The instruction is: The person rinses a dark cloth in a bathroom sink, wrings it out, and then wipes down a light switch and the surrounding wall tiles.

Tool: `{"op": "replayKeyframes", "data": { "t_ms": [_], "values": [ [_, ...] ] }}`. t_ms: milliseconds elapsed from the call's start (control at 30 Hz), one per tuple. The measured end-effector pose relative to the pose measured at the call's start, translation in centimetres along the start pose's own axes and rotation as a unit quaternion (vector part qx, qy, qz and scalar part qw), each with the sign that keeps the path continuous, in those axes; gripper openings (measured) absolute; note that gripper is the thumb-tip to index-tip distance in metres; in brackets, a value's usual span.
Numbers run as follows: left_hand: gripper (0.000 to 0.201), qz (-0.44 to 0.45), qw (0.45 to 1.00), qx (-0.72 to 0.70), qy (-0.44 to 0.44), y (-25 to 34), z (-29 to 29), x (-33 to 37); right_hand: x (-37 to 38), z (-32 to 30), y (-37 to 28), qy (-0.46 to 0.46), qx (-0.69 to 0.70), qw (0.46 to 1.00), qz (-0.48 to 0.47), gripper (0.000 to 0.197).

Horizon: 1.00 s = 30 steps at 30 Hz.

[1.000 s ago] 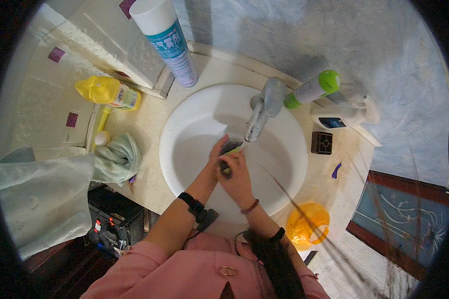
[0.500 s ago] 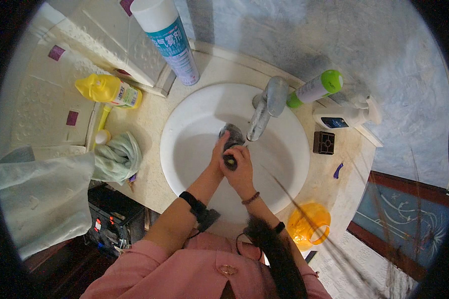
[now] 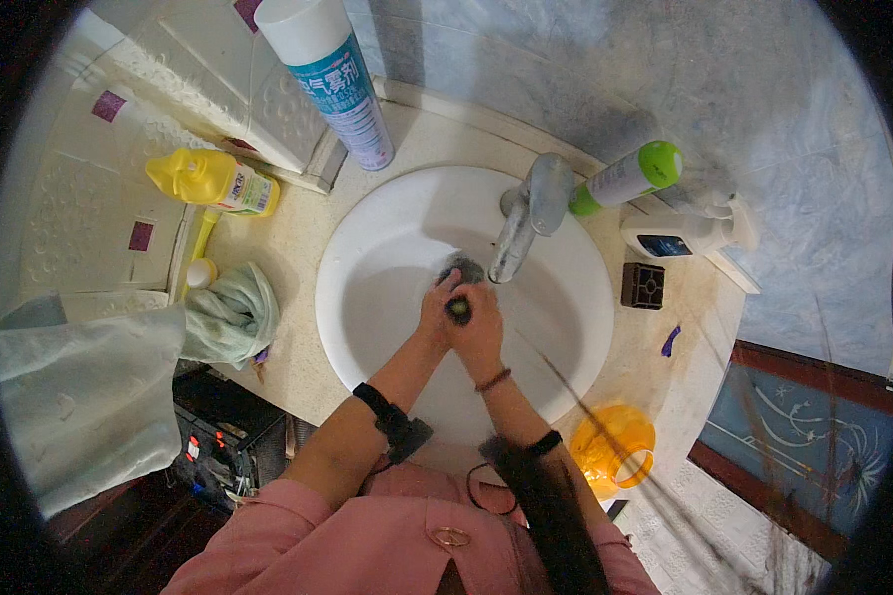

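Observation:
Over the white washbasin (image 3: 367, 213), my left hand (image 3: 435, 315) and my right hand (image 3: 480, 325) are close together, fingers closed around a dark, rounded object (image 3: 458, 310). Its near end is black with a small yellow-green spot in the middle. A greyer, dark part shows beyond my fingers towards the far side, low in the basin. My fingers cover most of the object, so its kind cannot be made out. Just right of and beyond my hands is the spout of the grey metal faucet (image 3: 519, 233).
On the counter's left are a yellow bottle (image 3: 253, 190), a pale green cloth (image 3: 236, 315) and a tall spray can (image 3: 352, 109). To the right stand a green-capped can (image 3: 620, 178), a white spray bottle (image 3: 675, 235), a dark square block (image 3: 644, 286) and an orange container (image 3: 610, 441).
My right hand has turned and shifted slightly, and the fingers have changed position around the dark object. Its spotted end has moved a little away from me.

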State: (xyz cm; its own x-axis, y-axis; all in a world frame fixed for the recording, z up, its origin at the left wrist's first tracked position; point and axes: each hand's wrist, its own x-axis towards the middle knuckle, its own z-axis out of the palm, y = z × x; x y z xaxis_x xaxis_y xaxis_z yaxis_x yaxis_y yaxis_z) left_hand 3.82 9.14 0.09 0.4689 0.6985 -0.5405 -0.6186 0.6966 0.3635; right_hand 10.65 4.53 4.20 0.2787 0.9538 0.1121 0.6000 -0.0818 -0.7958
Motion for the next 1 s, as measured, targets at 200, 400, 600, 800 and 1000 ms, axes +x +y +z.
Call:
{"op": "replayKeyframes", "data": {
  "t_ms": [200,400,600,800,1000],
  "values": [
    [0.026,-0.072,0.995,0.055,0.034,1.8,1.0,0.0,3.5,-1.7,7.0,0.021,0.137,0.958,0.251,0.032],
    [0.043,-0.113,0.986,-0.005,0.126,-0.5,0.4,-1.9,0.9,-3.9,8.0,-0.011,0.342,0.903,0.259,0.040],
    [0.046,-0.279,0.927,-0.225,-0.114,-1.0,-0.4,-0.1,-2.9,-1.2,-0.1,0.058,-0.107,0.993,0.013,0.043],
    [0.037,-0.132,0.983,-0.127,-0.028,-3.6,0.7,-0.2,1.3,-1.5,2.1,-0.048,-0.215,0.968,0.117,0.039],
    [0.029,-0.071,0.992,-0.104,0.002,-0.1,2.8,0.4,-0.6,-2.0,4.1,0.099,-0.108,0.985,0.095,0.033]
  ]
}}
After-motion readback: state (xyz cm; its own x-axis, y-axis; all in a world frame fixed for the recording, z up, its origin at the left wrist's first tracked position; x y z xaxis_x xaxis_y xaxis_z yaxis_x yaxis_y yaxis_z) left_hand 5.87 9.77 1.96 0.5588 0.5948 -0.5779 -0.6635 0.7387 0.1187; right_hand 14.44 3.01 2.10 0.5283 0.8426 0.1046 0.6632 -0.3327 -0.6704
